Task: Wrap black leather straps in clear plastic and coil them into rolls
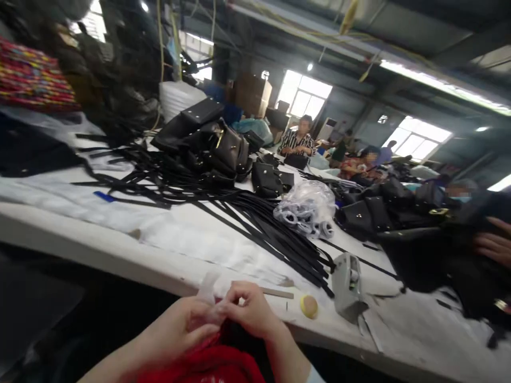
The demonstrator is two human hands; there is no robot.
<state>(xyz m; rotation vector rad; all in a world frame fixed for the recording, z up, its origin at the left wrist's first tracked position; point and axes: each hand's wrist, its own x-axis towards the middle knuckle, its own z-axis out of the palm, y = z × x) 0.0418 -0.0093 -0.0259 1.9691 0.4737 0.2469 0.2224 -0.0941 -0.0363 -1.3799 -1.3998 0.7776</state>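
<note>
Low centre in the frame, your left hand curls around a thin, translucent whitish film lying between your hands; your right hand pinches it, thumb against forefinger. Farther right, a round yellow-and-tan object rests on the white surface.

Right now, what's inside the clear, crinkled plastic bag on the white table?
Pale round rings show in the lower part of the clear, crinkled plastic bag, though some may lie outside. Folds and glare hide whatever is deeper.
</note>
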